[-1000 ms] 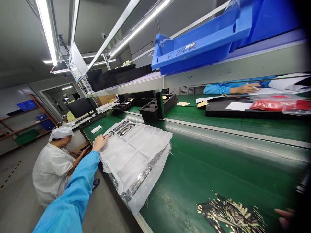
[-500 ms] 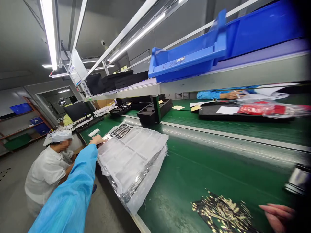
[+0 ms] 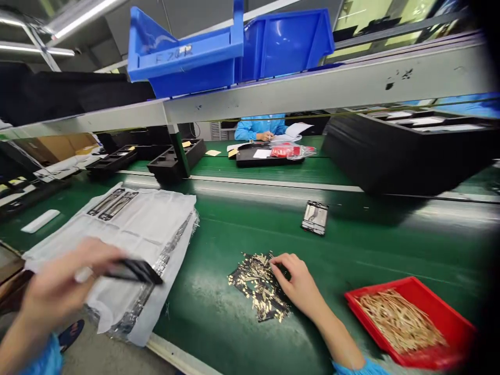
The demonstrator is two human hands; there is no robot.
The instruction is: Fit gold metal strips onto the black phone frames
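My two hands are apart, one on each side of the worktop (image 3: 203, 333). My left hand (image 3: 66, 278), blurred, is closed on a dark flat part (image 3: 136, 271), gripped at one end and held above the near portion of the white sheet (image 3: 146, 224). Two black-edged metallic pieces (image 3: 117, 204) lie side by side on the far portion of that sheet. A white bar (image 3: 40, 221) lies to the left of the sheet.

My right hand (image 3: 299, 284) is positioned at the right edge of the pile of small black and gold-coloured pieces (image 3: 258, 281), fingers bent, thumb and index fingertips at the pile. I cannot tell whether these fingertips are clamped on a piece. The pile lies directly on the worktop, between the sheet and the red tray (image 3: 437, 307). The tray contains thin tan strips (image 3: 398, 320), gathered mainly in its left part.

Beyond my right hand, a small black-framed rectangular item (image 3: 315, 217) lies flat on the worktop. Blue bins (image 3: 191, 62) stand on the shelf (image 3: 273, 96) overhead. Across the worktop, a co-worker in blue sleeves (image 3: 246, 128) sits at white papers (image 3: 299, 129).
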